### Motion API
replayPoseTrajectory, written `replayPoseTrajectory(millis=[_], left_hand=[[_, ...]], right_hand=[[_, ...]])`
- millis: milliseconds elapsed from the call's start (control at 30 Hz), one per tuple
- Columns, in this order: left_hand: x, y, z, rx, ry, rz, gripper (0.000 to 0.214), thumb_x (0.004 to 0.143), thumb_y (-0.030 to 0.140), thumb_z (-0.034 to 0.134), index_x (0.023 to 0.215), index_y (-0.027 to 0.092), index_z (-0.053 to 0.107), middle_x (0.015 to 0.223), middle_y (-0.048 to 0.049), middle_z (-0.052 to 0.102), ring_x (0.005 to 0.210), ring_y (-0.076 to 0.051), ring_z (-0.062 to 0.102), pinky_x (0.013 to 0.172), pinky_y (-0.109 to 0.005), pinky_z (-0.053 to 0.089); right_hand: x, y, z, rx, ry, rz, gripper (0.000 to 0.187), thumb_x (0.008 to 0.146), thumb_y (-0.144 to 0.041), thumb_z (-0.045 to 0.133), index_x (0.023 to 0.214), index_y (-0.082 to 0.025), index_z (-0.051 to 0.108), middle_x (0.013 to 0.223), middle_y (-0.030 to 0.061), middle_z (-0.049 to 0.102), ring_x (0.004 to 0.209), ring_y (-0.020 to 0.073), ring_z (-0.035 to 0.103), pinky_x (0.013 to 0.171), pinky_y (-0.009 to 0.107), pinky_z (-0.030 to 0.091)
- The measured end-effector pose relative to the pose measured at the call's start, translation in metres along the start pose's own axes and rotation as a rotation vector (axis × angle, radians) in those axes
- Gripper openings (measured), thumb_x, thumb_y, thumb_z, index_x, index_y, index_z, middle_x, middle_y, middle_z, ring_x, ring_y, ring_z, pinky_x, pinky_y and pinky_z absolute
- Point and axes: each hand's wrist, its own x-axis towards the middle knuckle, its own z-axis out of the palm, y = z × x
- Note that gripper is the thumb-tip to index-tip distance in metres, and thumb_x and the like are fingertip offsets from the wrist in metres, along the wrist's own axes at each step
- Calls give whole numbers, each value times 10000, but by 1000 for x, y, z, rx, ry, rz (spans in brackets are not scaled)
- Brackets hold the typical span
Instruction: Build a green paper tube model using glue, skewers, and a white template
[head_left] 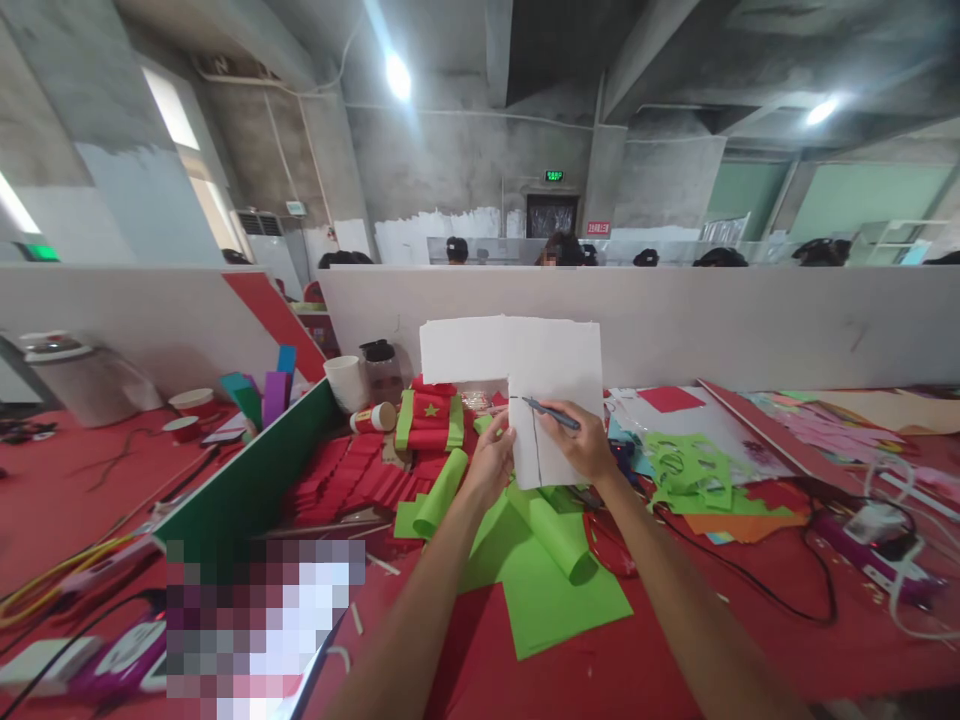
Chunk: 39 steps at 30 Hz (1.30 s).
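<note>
left hand (491,462) holding paper (525,385), right hand (585,440) (gripping pen (551,413))

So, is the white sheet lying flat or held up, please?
Held up: the left hand grips the white sheet near its lower edge, clear of the table; the right hand holds a pen to it.

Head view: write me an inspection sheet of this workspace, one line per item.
surface: red table, largely covered with paper.
job's things: white sheet held upright, a dark line on it; pen.
clutter: green rolls, red paper pieces, green cut-outs, paper cup.
grips: left hand pinches the white sheet's lower edge; right hand holds the pen, tip at the sheet.
cables: black cable across the table at right; yellow cable at left.
surroundings: white partition, people's heads behind it.
</note>
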Motion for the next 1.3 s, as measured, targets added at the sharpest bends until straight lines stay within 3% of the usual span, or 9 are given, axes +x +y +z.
replayPoseTrajectory(millis=[300,1300], left_hand=[[1,-5,1,-8,-28,11,522,719,250,785,1205,199,602,904,-43,731,848,-183,695,709,-238,541],[0,-4,-1,-28,19,7,454,755,189,751,1190,197,619,921,-48,727,894,-190,689,779,-268,553]], right_hand=[[0,4,1,-64,-53,-77,271,933,-334,548,1162,-251,667,1146,51,703,1067,210,643,953,351,502],[2,7,-4,-98,-34,-2,273,931,-376,535,1121,-244,681,1126,52,713,1065,222,645,956,365,497]])
